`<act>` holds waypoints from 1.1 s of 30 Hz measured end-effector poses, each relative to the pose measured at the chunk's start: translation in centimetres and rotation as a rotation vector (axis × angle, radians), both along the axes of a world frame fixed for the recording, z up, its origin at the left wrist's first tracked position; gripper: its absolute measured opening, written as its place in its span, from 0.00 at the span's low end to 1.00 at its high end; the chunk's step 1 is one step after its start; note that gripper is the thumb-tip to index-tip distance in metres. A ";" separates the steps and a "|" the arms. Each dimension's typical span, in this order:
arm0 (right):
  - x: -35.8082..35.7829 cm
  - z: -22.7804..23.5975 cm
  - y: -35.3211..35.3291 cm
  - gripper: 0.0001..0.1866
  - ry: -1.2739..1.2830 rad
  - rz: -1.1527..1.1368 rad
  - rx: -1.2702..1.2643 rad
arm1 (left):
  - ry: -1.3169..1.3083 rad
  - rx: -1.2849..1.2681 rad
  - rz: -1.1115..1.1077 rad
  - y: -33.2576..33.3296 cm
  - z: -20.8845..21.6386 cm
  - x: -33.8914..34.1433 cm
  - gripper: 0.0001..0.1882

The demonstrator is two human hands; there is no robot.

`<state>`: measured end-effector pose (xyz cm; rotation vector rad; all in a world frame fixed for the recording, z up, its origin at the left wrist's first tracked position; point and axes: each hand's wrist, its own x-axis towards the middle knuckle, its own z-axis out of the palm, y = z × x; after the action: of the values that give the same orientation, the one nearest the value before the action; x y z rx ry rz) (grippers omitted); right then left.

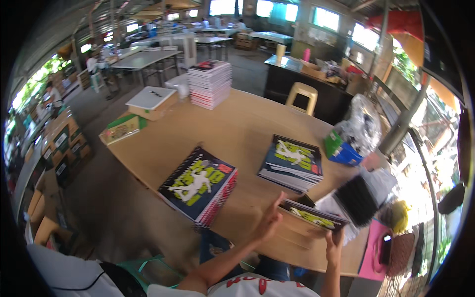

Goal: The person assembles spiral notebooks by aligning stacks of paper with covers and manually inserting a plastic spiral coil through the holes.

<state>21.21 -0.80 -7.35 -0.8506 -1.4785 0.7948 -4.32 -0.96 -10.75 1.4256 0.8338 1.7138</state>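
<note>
Near the front right of the table, a notebook (316, 216) with a dark, lime-green and white cover stands tilted on edge, seen steeply from above. My left hand (268, 220) presses against its left end, index finger stretched along it. At the other end my right hand (335, 243) grips it, thumb on the near side; its other fingers are mostly hidden. Left of my hands sits a stack of spiral-bound notebooks (198, 185) with red and black coils. Beyond the held one lies a stack of similar books (292, 161), no coils visible on them. Black binding coils (356, 197) lie bundled to the right.
A tall stack of books (210, 84) stands at the table's far edge, beside a white-topped pile (151, 98). A clear plastic bag (363, 121) and a blue-green box (342, 148) sit at the right. A pink folder (374, 247) rests by the right edge. A beige chair (302, 96) stands beyond.
</note>
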 end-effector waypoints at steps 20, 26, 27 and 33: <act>1.1 -3.9 2.4 0.41 -0.150 0.380 -0.374 | 1.086 0.234 0.594 2.2 8.3 10.0 0.18; 7.1 0.0 11.7 0.06 -0.752 -0.384 0.201 | 1.046 0.260 0.608 2.6 9.0 12.4 0.15; 6.1 -0.4 13.1 0.05 -0.885 -0.555 0.135 | 1.054 0.242 0.600 2.6 8.9 12.3 0.15; 6.4 -1.9 15.3 0.06 -1.155 -0.687 0.264 | 1.014 0.263 0.414 1.4 10.0 9.7 0.13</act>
<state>27.64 14.47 -9.21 -1.6019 -1.9708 -0.5250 5.37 0.48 -0.72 2.5001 1.5487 1.3283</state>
